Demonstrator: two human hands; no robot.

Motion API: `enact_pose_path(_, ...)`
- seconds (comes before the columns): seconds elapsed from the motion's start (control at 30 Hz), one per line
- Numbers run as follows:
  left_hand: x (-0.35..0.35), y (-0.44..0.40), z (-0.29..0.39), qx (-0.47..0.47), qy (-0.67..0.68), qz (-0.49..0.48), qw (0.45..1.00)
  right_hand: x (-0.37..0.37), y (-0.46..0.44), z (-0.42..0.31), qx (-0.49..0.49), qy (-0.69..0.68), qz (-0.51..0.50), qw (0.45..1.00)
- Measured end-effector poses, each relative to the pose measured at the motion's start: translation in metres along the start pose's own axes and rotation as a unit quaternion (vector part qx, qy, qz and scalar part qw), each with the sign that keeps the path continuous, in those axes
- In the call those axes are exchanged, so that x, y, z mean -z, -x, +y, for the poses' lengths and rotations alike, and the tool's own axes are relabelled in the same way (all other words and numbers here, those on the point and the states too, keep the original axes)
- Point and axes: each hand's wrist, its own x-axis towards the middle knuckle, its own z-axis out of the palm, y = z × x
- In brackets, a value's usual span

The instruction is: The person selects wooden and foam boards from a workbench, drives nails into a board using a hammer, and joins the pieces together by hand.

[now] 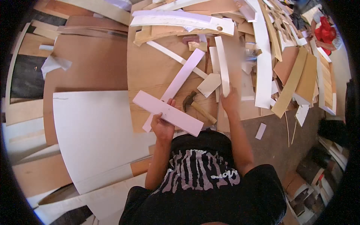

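Observation:
My left hand (164,125) is closed around a short pale board (168,113), its thumb on the top face. Beneath that board, a longer pale strip (183,75) runs crosswise; I cannot tell whether the two are joined. My right hand (230,100) is closed on the near end of a narrow white strip (222,63), which points away from me; its fingertips are partly hidden. Between my hands a claw hammer (203,112) with a wooden handle lies on the wooden work surface (144,69). A small white offcut (209,85) rests just beyond it.
Curved white boards (176,20) lie across the far side of the surface. A large white panel (97,131) is at my left. Piled wood offcuts (296,71) fill the right side. A person in red (324,32) is at the far right.

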Motion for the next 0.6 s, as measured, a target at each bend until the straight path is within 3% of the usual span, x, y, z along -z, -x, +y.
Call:
enact_pose_path(0.1, -0.005, 0.018, -0.006, -0.024, -0.061, -0.016, 0.998, -0.011, -0.020, 0.009, 0.046, 0.001, 0.057, 0.997)
enact_pose_path(0.13, -0.007, 0.024, -0.007, -0.033, -0.060, -0.007, 0.998, -0.008, -0.023, 0.007, -0.010, 0.032, 0.014, 0.999)
enact_pose_path(0.17, -0.008, 0.031, -0.007, -0.031, -0.079, 0.002, 0.996, -0.008, -0.024, 0.004, -0.005, 0.030, 0.003, 1.000)
enact_pose_path(0.23, -0.008, 0.044, -0.004, -0.031, -0.094, 0.018, 0.995, -0.003, -0.024, -0.007, 0.055, 0.092, 0.043, 0.993)
enact_pose_path(0.4, -0.001, 0.045, 0.016, -0.063, -0.092, -0.004, 0.994, -0.002, -0.005, -0.048, 0.077, 0.028, 0.066, 0.994)
enact_pose_path(0.47, 0.005, 0.037, 0.033, -0.052, -0.100, -0.012, 0.994, 0.009, 0.018, -0.084, 0.069, -0.121, -0.038, 0.990)
enact_pose_path(0.6, 0.015, 0.022, 0.057, -0.054, -0.113, -0.027, 0.992, -0.022, 0.060, -0.120, 0.141, -0.122, -0.057, 0.981)
